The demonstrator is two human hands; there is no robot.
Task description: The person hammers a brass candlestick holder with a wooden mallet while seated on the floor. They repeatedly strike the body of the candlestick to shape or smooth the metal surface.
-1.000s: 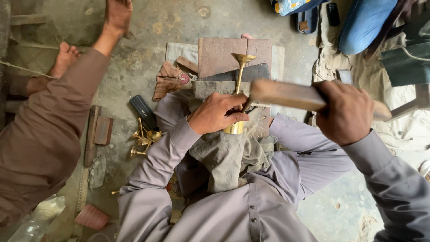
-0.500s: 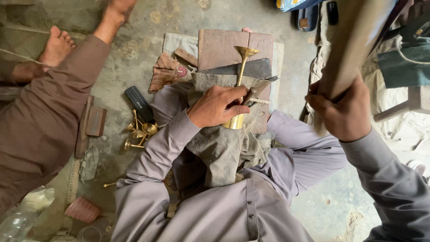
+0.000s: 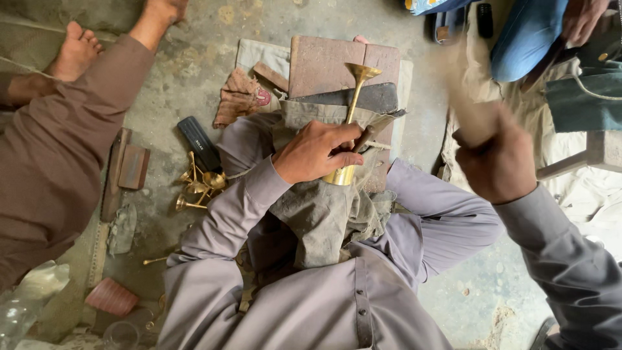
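The left hand (image 3: pixel 315 151) grips the slender brass goblet (image 3: pixel 350 123) and a thin metal tool (image 3: pixel 367 134) firmly; the right hand (image 3: pixel 495 157) is clenched on a blurred wooden mallet (image 3: pixel 461 91) beside it. Strike squarely, goblet steady.

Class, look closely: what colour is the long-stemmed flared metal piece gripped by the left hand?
The flared metal piece is shiny golden brass, seen best in the head view.
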